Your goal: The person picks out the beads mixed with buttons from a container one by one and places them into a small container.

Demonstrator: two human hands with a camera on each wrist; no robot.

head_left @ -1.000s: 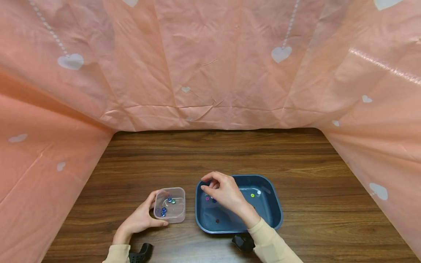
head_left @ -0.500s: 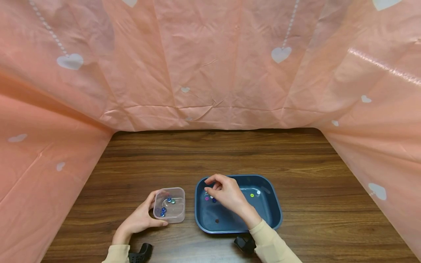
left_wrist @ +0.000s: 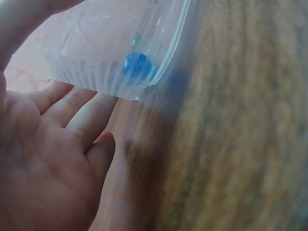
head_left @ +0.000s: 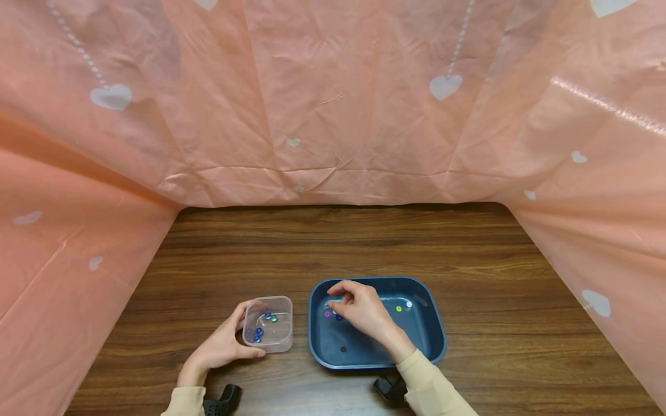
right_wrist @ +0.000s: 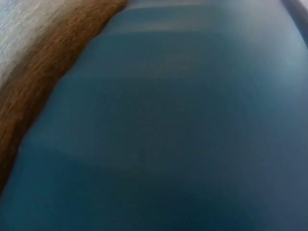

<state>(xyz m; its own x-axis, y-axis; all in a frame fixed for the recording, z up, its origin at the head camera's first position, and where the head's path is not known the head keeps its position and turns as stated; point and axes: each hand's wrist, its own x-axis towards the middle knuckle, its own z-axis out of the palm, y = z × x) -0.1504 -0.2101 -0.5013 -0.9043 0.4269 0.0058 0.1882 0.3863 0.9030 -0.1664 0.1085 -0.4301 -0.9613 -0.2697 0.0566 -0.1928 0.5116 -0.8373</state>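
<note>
My left hand (head_left: 221,345) holds a clear square plastic box (head_left: 281,341) on the table, thumb at the near side and fingers round the far left. Several glass marbles (head_left: 259,331) lie inside, mostly blue, one greenish. In the left wrist view a blue marble (left_wrist: 136,66) shows through the box's wall. My right hand (head_left: 364,306) hovers over the left part of a dark blue tray (head_left: 442,341), thumb and forefinger bent with a gap between the tips. No held thing shows there. Below the fingers are a pink ring-like piece (head_left: 327,314) and a dark blue piece (head_left: 339,317).
Further right in the tray lie a yellow-green ring-like piece (head_left: 399,309) and a white one (head_left: 409,304). A dark round piece (head_left: 343,349) is near its front. Wood-grain table (head_left: 333,242) surrounds both containers, with pink curtains (head_left: 333,115) on three sides.
My right hand has shifted slightly right and toward me over the tray, away from its left rim. The left hand and the box have stayed in place.
</note>
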